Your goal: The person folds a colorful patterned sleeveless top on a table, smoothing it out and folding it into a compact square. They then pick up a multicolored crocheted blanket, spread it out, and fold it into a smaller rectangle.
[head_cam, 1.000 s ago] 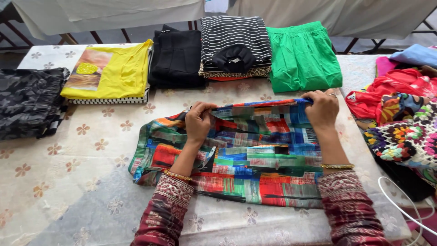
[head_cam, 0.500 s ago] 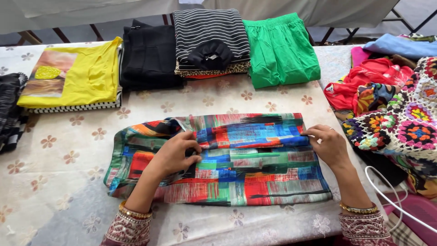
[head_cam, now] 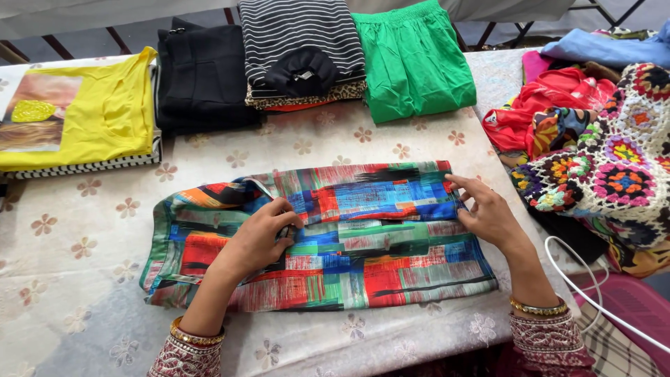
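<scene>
A multicoloured striped garment (head_cam: 363,230) lies folded flat on the floral tablecloth (head_cam: 77,279) in front of me. My left hand (head_cam: 262,234) rests palm down on its left-centre, fingers curled on the cloth near a fold. At the garment's right edge my right hand (head_cam: 485,213) lies with fingers spread and touching the fabric. Both wrists wear gold bangles and patterned sleeves.
Along the far edge lie folded clothes: a yellow top (head_cam: 91,112), a black piece (head_cam: 202,77), a striped stack (head_cam: 303,52) and a green garment (head_cam: 412,59). A loose heap with a crochet blanket (head_cam: 614,167) and red cloth (head_cam: 544,105) fills the right side. A white cable (head_cam: 593,293) hangs nearby.
The garment's top part has been folded down toward me and laid flat. Both hands moved from gripping its upper edge to pressing on the folded cloth.
</scene>
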